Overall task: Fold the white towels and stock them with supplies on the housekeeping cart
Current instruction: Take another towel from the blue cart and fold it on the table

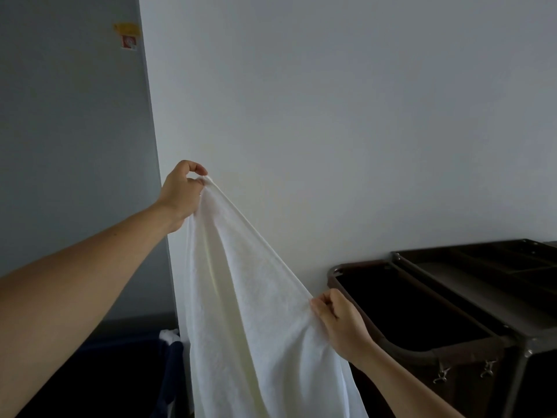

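A white towel [250, 312] hangs in the air in front of a pale wall. My left hand [180, 194] is raised and pinches the towel's top corner between thumb and forefinger. Lower and to the right, my right hand [340, 324] grips the towel's sloping upper edge. The cloth drapes down between both hands and runs out of the bottom of the frame. The dark housekeeping cart [494, 285] stands at the right, just behind my right hand.
The cart's open bag frame [401, 315] is dark inside; its top tray [512, 267] has several compartments. A dark blue bin [168, 366] with a bit of white cloth at its rim sits low left. A wall corner rises behind my left hand.
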Tool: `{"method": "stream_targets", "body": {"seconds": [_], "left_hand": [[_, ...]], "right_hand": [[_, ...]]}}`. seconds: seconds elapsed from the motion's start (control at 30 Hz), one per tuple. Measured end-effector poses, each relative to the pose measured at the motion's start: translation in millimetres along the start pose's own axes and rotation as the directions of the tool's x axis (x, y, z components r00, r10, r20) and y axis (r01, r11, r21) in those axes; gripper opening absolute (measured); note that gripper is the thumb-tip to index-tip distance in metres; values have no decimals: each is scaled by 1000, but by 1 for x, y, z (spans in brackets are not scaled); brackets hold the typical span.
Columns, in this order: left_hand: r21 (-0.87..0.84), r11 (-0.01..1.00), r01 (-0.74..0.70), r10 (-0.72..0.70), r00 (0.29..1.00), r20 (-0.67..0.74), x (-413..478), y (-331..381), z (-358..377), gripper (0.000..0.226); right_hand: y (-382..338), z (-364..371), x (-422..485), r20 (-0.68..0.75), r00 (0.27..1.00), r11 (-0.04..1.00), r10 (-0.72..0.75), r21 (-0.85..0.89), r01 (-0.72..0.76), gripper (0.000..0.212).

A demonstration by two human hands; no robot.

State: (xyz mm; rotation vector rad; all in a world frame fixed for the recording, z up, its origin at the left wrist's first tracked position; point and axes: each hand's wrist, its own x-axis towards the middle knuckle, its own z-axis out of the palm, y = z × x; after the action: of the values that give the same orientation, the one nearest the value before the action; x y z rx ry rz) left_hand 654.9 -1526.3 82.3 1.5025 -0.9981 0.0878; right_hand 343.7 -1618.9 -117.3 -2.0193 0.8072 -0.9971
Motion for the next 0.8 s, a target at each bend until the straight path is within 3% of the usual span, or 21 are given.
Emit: {"method": "stream_targets", "body": {"seconds": [0.17,0.3,0.37,0.53,0.6,0.67,0.73,0.8], "left_hand": [[14,999,-39,39,999,17,-1,1,4,40],[61,997,-53,56,997,-49,4,-3,-2,41],[109,993,-55,60,997,-42,3,-10,-3,47],[180,983,38,-50,997,63,-10,-10,5,53],[230,971,60,-100,981,165,-23,2,13,50],[233,970,69,-141,941,308,-41,16,25,43],[153,985,84,-150,857,493,-64,29,36,38],[110,994,22,-92,724,684,-83,37,41,28]], "right_hand": [[5,3,-1,-68,997,999,33,11,-33,13],[21,3,-6,79,991,984,111,-146,-98,11],[32,4,-8,94,985,962,143,-248,-115,26],[8,-5,10,-93,993,985,77,-148,-90,31],[-25,-10,27,-103,994,992,-33,-121,20,33],[-62,-11,43,27,987,969,-159,-186,162,32],[-91,-8,55,190,955,926,-229,-258,274,29],[-109,-8,63,273,920,887,-282,-290,358,29]]}}
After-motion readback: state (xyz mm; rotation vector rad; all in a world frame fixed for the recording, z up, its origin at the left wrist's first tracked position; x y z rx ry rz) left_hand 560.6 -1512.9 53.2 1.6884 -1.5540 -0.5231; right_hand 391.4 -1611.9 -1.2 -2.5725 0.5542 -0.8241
